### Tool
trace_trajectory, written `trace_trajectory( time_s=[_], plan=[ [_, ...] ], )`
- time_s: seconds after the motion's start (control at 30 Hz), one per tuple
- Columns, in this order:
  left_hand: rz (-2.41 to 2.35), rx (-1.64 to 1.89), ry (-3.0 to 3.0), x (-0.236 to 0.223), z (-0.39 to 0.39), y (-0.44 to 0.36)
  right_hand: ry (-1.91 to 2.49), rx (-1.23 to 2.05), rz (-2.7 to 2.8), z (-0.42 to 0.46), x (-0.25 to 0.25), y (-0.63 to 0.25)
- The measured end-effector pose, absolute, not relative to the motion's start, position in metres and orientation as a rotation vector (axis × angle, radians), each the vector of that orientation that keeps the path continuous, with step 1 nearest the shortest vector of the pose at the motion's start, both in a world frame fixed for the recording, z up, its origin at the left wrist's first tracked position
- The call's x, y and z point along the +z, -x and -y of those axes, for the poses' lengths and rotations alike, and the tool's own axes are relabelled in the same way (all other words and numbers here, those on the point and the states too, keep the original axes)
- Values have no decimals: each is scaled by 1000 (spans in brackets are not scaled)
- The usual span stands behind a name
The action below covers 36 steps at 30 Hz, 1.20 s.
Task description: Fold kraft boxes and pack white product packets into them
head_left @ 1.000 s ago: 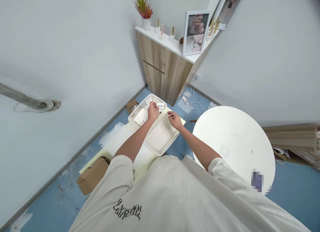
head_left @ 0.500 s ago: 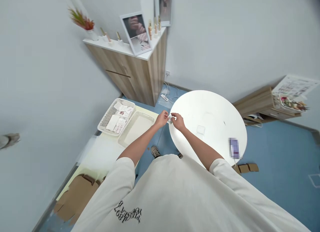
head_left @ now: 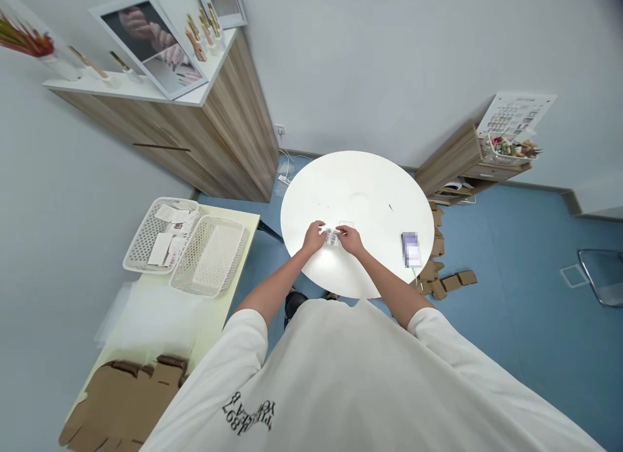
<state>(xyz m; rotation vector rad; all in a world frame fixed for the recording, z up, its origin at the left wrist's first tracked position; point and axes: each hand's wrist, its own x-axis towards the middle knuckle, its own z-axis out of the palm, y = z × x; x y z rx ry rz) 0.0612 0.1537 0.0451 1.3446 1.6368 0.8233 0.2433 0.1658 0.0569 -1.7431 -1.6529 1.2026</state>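
Over the near half of the round white table (head_left: 360, 186), my left hand (head_left: 314, 238) and my right hand (head_left: 349, 238) hold a small pale packet with dark grey marks (head_left: 331, 237) between them. The fingers of both hands are closed on its opposite edges. Its exact kind is too small to make out. Just beyond my right hand lies a small clear flat piece (head_left: 346, 223), partly covered by the fingers.
On the pale yellow side table to the left stand a white basket with papers and cards (head_left: 136, 244) and a second white basket (head_left: 233, 270). Flattened cardboard (head_left: 121, 400) lies nearer. A purple pixelated item (head_left: 411, 249) sits at the round table's right. A wooden cabinet (head_left: 243, 115) stands behind left.
My view has turned to the right and I have moved toward the round table. Both hands, still holding the packet, have come from its left edge to over its top.
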Motion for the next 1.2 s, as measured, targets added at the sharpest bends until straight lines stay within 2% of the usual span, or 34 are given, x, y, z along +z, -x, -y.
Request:
trace_trajectory(
  time_s=[0.13, 0.27, 0.57, 0.83, 1.03, 1.2],
  plan=[
    [-1774, 713, -1109, 33, -142, -85, 1799, 1345, 1346, -157, 46, -268],
    [-1612, 660, -983, 22, -135, -103, 1812, 1413, 1142, -147, 37, -279],
    [-1598, 521, -1069, 6, -139, -118, 2033, 1099, 1376, -135, 28, -292],
    [-1571, 478, -1146, 8, -142, -118, 2066, 1331, 1116, -137, 16, -299],
    [-1522, 579, -1528, 17, -150, -121, 2002, 1190, 1541, -143, 19, -299],
    [-1498, 450, -1591, 20, -168, -124, 1892, 1144, 1780, -149, 22, -295]
  ],
)
